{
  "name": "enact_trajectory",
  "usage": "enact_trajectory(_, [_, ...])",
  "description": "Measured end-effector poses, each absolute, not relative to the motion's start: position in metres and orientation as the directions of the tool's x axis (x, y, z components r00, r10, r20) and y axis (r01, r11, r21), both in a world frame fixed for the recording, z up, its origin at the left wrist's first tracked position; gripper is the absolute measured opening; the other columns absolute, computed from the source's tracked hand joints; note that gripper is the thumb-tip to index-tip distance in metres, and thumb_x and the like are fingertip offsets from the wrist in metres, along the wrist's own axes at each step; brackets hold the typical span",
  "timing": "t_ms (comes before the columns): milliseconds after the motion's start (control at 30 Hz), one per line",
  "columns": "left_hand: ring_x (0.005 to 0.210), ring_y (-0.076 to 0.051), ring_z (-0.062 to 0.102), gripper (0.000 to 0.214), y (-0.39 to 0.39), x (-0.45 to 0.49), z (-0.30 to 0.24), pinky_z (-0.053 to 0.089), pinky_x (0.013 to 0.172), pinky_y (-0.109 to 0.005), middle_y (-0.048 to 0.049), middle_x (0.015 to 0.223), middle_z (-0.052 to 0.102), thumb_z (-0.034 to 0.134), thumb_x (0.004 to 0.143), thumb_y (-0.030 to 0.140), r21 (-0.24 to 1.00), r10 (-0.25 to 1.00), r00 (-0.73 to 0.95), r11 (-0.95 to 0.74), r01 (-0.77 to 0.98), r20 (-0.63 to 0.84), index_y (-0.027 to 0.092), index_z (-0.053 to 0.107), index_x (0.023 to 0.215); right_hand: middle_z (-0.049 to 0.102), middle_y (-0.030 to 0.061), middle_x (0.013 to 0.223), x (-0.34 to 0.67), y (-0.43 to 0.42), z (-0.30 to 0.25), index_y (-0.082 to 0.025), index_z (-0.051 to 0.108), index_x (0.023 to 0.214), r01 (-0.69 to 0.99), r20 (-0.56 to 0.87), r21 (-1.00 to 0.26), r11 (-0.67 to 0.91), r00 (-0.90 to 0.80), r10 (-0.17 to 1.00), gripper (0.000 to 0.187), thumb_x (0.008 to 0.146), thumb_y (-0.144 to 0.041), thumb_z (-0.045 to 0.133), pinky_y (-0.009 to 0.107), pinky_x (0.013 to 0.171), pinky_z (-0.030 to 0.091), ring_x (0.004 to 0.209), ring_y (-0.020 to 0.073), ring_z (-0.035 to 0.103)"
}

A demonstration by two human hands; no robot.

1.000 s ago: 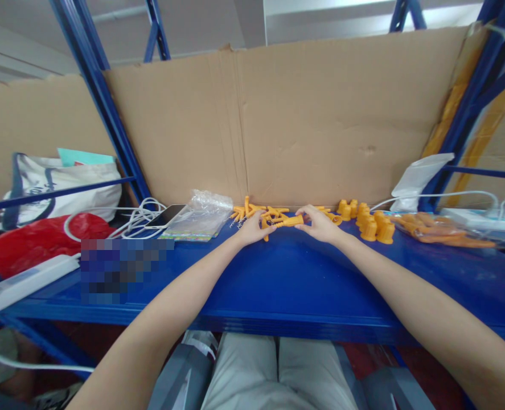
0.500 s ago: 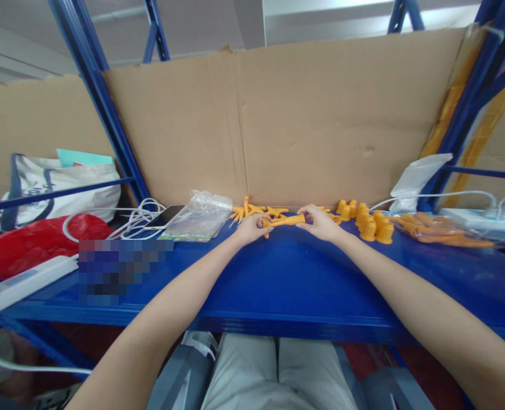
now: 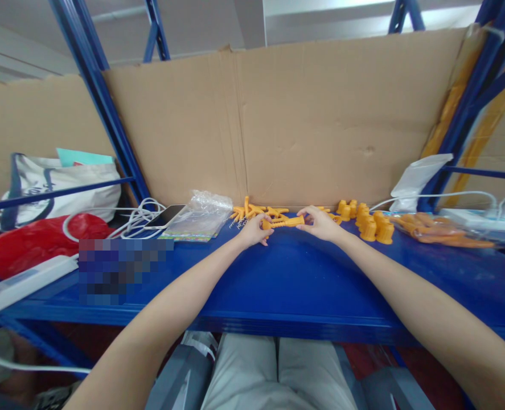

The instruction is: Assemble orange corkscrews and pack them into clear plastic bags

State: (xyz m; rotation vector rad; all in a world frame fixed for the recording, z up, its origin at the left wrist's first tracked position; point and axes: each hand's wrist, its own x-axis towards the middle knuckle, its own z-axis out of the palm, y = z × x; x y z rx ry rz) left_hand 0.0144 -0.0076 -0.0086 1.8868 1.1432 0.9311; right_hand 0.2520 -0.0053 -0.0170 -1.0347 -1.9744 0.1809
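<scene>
My left hand is closed around the left end of an orange plastic threaded piece, which lies roughly level just over the table. The fingers of my right hand pinch its smooth, wider right end. Finger cover hides part of both ends. Right behind my hands lies a pile of orange branched plastic pieces, with small metal hooks or screws at its left. More orange parts show just beyond my right hand.
Several orange cup-shaped parts stand to the right, beside a clear bag of orange pieces. At left are a plastic bag, a phone, white cables and a red bag. A cardboard panel closes the back.
The fingers of my left hand have shifted around the left end of the threaded piece, and the orange bit that stuck out below them is out of sight. My right hand stays nearly still.
</scene>
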Motion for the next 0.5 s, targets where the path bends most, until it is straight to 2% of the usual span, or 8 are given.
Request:
enact_trajectory(133, [0.039,-0.008,0.052,0.017,-0.007,0.012,-0.007,0.044,0.041,-0.018,0.0105,0.05,0.049,0.062,0.08,0.013,0.717,0.879,0.359,-0.468,0.518,0.314,0.018,0.053,0.094,0.066,0.0047,0.087,0.251,-0.006,-0.016,-0.018,0.062,0.092,0.559,0.565,-0.574,0.599,-0.26,0.783,0.026,0.07,-0.028,0.072,0.034,0.069,0.056,0.071,0.0166,0.064])
enact_trajectory(267, [0.06,-0.013,0.059,0.012,-0.003,0.009,-0.008,0.048,0.061,-0.025,0.004,0.064,0.06,0.063,0.075,0.015,0.436,0.743,0.409,-0.652,0.62,0.53,0.018,0.058,0.085,0.069,0.0034,0.082,0.251,-0.008,-0.014,-0.018,0.065,0.089,0.536,0.497,-0.629,0.564,-0.28,0.821,0.027,0.069,-0.032,0.074,0.032,0.064,0.056,0.066,0.0164,0.065])
enact_trajectory(333, [0.065,-0.014,0.059,0.012,0.0,0.008,-0.009,0.047,0.065,-0.026,0.0027,0.069,0.061,0.062,0.074,0.017,0.341,0.68,0.439,-0.7,0.628,0.587,0.018,0.059,0.086,0.07,0.0031,0.08,0.253,-0.009,-0.013,-0.018,0.066,0.088,0.53,0.489,-0.64,0.556,-0.277,0.827,0.028,0.068,-0.033,0.076,0.032,0.063,0.056,0.066,0.0166,0.065])
enact_trajectory(500, [0.06,-0.014,0.055,0.015,0.002,0.009,-0.012,0.042,0.06,-0.024,0.0038,0.063,0.057,0.059,0.077,0.02,0.307,0.675,0.443,-0.695,0.65,0.591,0.019,0.062,0.091,0.07,0.0039,0.074,0.257,-0.009,-0.009,-0.018,0.068,0.085,0.455,0.4,-0.731,0.509,-0.32,0.859,0.029,0.069,-0.041,0.076,0.031,0.063,0.056,0.066,0.0177,0.067])
